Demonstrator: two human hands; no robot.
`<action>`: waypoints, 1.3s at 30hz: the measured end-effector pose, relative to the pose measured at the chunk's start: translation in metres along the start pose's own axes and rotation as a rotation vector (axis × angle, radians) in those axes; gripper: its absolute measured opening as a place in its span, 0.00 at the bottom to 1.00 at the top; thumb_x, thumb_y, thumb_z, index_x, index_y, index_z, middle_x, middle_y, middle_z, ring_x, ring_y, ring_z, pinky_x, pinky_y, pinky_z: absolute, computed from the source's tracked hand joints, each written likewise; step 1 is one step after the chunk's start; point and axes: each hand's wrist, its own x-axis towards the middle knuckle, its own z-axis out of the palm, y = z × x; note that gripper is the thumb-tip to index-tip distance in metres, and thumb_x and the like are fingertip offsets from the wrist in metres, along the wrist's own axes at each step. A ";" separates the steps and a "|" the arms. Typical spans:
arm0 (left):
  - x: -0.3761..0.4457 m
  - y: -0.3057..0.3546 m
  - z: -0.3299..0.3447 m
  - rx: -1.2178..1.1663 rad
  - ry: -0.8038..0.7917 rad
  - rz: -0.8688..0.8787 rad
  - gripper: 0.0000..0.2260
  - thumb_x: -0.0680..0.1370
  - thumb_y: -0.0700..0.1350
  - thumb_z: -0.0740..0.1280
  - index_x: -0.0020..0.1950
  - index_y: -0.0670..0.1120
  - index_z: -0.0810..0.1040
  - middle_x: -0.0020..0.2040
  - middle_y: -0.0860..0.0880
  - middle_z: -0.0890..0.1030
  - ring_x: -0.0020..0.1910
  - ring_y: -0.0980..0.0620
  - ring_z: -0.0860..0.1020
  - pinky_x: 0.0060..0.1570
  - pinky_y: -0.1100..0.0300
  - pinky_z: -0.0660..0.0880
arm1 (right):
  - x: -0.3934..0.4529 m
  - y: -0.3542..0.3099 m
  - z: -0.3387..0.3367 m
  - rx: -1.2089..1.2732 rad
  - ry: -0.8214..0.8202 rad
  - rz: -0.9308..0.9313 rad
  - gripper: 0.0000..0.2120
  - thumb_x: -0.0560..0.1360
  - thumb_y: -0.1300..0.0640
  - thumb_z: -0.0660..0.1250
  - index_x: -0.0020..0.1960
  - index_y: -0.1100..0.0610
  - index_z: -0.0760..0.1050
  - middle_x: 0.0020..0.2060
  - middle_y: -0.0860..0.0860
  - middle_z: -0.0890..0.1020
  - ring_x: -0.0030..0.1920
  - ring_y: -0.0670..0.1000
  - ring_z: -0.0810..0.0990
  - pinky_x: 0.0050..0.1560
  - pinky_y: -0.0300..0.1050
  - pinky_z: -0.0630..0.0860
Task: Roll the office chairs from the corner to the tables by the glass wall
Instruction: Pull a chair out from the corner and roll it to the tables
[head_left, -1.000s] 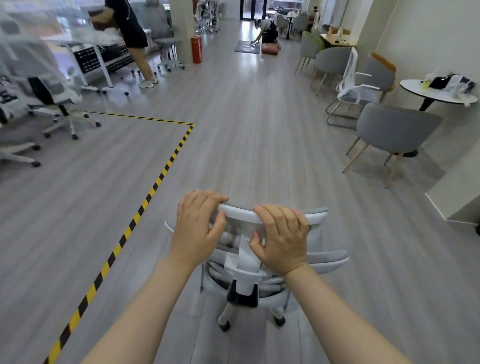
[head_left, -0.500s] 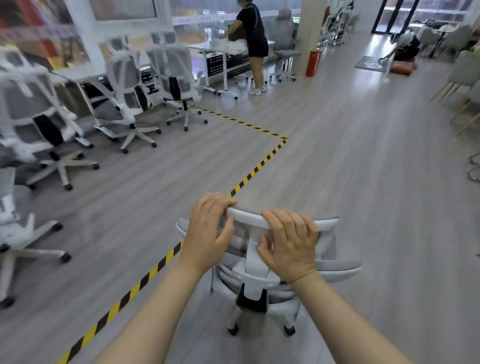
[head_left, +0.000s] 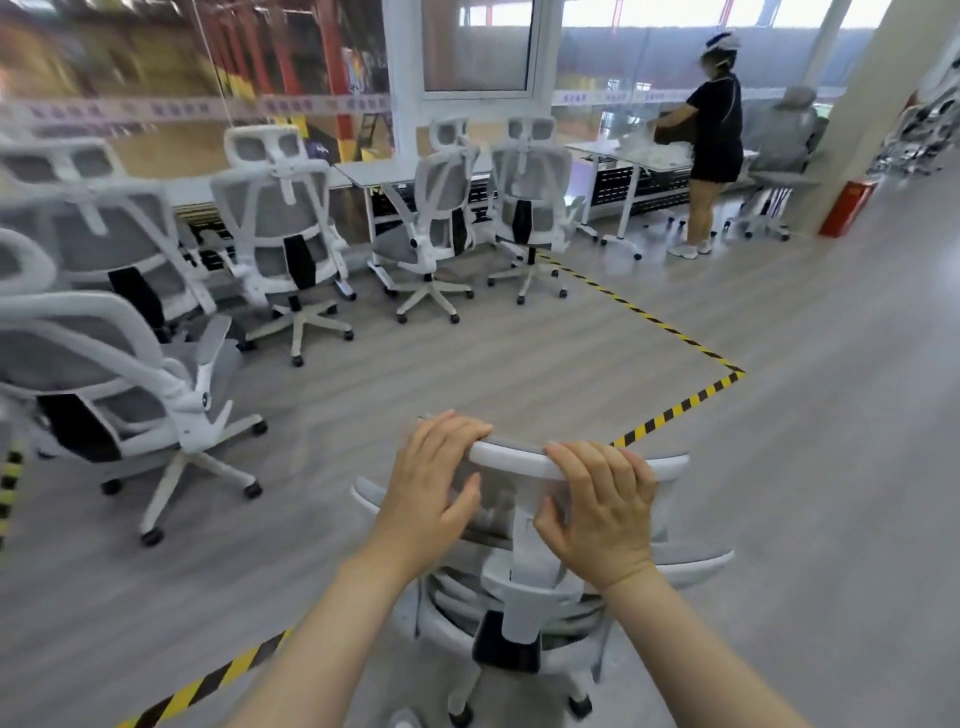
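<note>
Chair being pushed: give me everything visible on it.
The pushed office chair is seen from behind and above: white plastic frame, grey mesh headrest and back, a black block low on the white spine, grey armrest pads out to each side, and white base legs on dark castors. It stands upright on the grey plank floor, at the yellow-black floor tape. The left hand and right hand both grip the headrest's top bar, fingers curled over it, thumbs behind.
</note>
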 end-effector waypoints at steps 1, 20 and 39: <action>0.007 -0.014 -0.002 0.029 0.012 0.003 0.22 0.75 0.46 0.59 0.70 0.52 0.69 0.69 0.58 0.69 0.75 0.56 0.59 0.77 0.53 0.50 | 0.011 -0.002 0.016 0.018 0.006 -0.012 0.28 0.65 0.51 0.66 0.64 0.51 0.69 0.57 0.47 0.73 0.57 0.53 0.73 0.67 0.49 0.61; 0.198 -0.265 -0.059 0.303 0.043 -0.165 0.31 0.75 0.45 0.60 0.78 0.52 0.58 0.78 0.57 0.56 0.79 0.54 0.50 0.77 0.51 0.42 | 0.233 -0.019 0.325 0.347 -0.077 -0.151 0.25 0.67 0.53 0.66 0.64 0.53 0.71 0.55 0.52 0.80 0.58 0.56 0.76 0.65 0.55 0.69; 0.395 -0.470 -0.076 0.449 0.256 -0.411 0.30 0.74 0.46 0.59 0.77 0.52 0.60 0.77 0.54 0.59 0.79 0.53 0.50 0.77 0.50 0.45 | 0.427 -0.025 0.613 0.595 -0.090 -0.268 0.24 0.67 0.54 0.65 0.63 0.52 0.73 0.56 0.50 0.79 0.59 0.54 0.75 0.70 0.51 0.63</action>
